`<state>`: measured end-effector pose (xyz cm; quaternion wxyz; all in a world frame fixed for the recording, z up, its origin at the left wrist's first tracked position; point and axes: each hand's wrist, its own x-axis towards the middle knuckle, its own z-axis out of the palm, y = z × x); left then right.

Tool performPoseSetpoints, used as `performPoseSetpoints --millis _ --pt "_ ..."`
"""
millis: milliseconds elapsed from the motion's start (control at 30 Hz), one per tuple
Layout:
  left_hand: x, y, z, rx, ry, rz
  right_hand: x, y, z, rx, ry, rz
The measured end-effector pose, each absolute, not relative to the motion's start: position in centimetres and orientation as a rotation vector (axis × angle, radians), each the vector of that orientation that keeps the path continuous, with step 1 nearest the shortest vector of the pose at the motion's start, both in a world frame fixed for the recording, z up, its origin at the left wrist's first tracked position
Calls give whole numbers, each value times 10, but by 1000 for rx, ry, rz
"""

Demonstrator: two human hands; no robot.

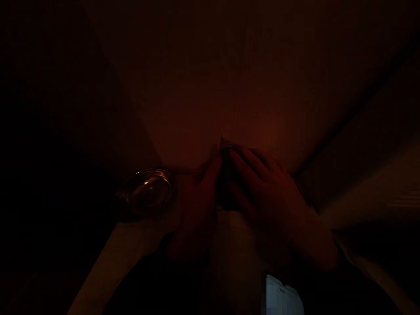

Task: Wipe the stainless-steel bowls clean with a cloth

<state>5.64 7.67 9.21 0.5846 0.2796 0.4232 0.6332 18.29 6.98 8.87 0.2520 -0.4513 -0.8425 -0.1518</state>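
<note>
The scene is very dark. My left hand [197,205] and my right hand [265,192] meet at the middle of the view, fingers closed around a small dark flat object [225,151] held between them. I cannot make out what the object is; only its upper corner shows above my fingers. Both hands hover over a pale surface [138,245].
A round shiny metal dish or lid [146,192] lies just left of my left hand. A dim wall rises behind. A dark edge or seam [344,118] runs diagonally at the right. A small pale patch [278,295] sits at the bottom.
</note>
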Motion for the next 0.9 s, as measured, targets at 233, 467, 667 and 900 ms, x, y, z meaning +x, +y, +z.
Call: performPoseSetpoints --millis 233,467,667,900 --pt "52 76 103 674 1018 1512 178 62 90 -1095 -2399 -432" --pt "55 74 97 703 981 1490 181 70 87 -1147 -2290 -416" --pt "54 78 97 692 979 1492 180 67 85 -1057 -2351 -365" --pt "52 79 91 759 1090 1489 179 70 86 -1094 -2301 -407"
